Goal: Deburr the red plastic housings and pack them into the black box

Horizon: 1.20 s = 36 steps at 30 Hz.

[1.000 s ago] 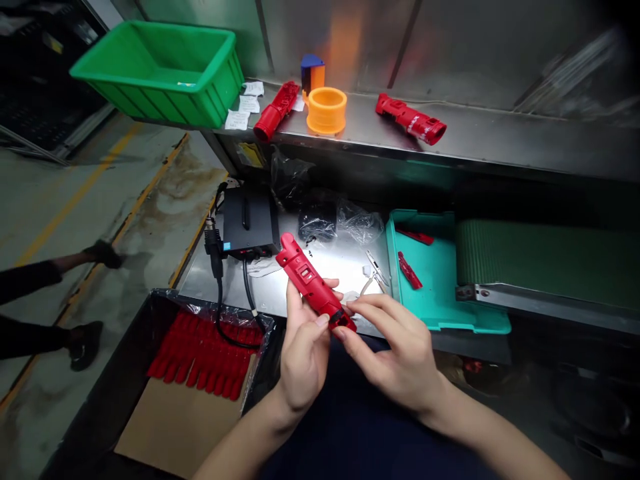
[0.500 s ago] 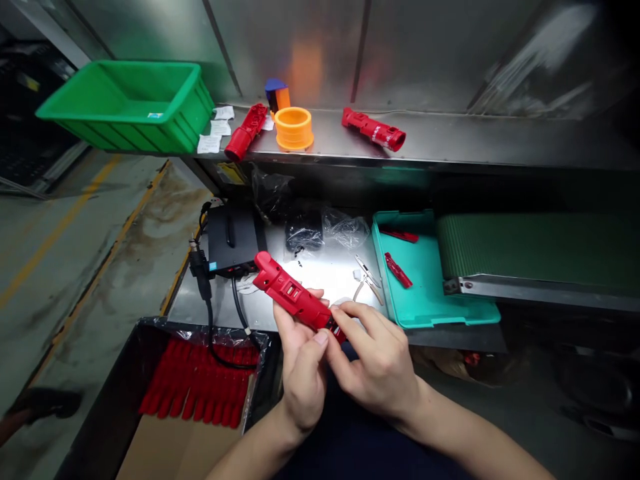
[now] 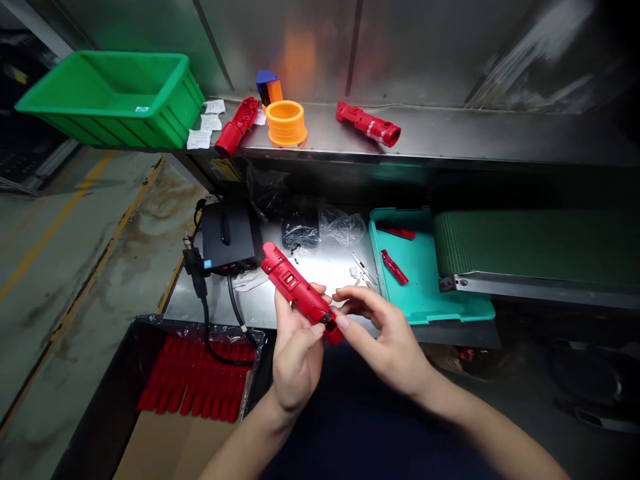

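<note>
Steel shelving runs across the view from ten to two o'clock, above a lower steel bench, and a stained concrete floor with yellow lines lies at nine o'clock.

The shelf carries one green plastic crate at ten o'clock, four paper slips, two red housings, one orange ring and one small blue-and-orange object.

On the bench are one black power unit with its cable, one dark plastic bag, one clear bag, and one pair of small snips. One teal tray at three o'clock holds two red strips, and one green ribbed conveyor belt runs behind it. At seven o'clock, one plastic-lined cardboard box holds a layered row of red parts, too overlapped to count.

The left hand is closed around a red plastic housing, held tilted over the bench's front edge at twelve o'clock from the hands, with the thumb across its face. The right hand is half open, its thumb tip at the housing's lower end.
</note>
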{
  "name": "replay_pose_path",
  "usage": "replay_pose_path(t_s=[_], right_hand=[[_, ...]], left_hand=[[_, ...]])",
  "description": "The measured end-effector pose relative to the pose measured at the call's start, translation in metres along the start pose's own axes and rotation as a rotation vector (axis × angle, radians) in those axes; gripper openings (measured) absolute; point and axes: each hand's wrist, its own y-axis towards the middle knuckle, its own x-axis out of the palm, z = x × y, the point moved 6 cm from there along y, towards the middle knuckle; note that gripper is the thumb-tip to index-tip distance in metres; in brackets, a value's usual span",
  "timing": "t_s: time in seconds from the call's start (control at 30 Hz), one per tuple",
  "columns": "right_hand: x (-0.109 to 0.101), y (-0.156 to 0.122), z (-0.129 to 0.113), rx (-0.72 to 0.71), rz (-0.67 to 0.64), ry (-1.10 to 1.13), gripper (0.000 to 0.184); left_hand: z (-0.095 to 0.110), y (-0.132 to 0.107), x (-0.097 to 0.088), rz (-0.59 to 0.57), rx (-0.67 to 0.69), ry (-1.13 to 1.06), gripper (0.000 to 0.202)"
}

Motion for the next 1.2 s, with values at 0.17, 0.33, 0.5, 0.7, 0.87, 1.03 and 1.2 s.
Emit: replay_pose_path(t_s=[0.17, 0.33, 0.5, 0.7, 0.87, 1.03, 1.2], right_hand=[[-0.001, 0.009, 0.01, 0.143, -0.105, 0.157, 0.019], [-0.004, 0.016, 0.012, 0.125, -0.141, 0.165, 0.021], [-0.006, 0.015, 0.012, 0.091, -0.114, 0.116, 0.023], [0.0, 0.001, -0.026, -0.444, 0.159, -0.408, 0.024], [0.011, -0.001, -0.032, -0.519, 0.231, -0.459, 0.022], [0.017, -0.009, -0.034, -0.597, 0.252, -0.607, 0.023], [0.002, 0.002, -0.017, -0.277, 0.125, -0.245, 0.022]], left_hand=[[-0.002, 0.002, 0.003, -0.038, -0.024, 0.059, 0.057], [-0.004, 0.003, 0.004, -0.061, -0.041, 0.117, 0.05], [-0.002, 0.006, 0.007, -0.098, -0.019, 0.064, 0.055], [0.006, 0.004, 0.009, 0.006, 0.076, 0.006, 0.053], [0.008, -0.001, 0.011, 0.011, 0.081, 0.074, 0.055], [0.006, 0.002, 0.004, -0.001, 0.075, 0.116, 0.053], [0.006, 0.011, -0.004, -0.029, 0.074, 0.096, 0.054]])
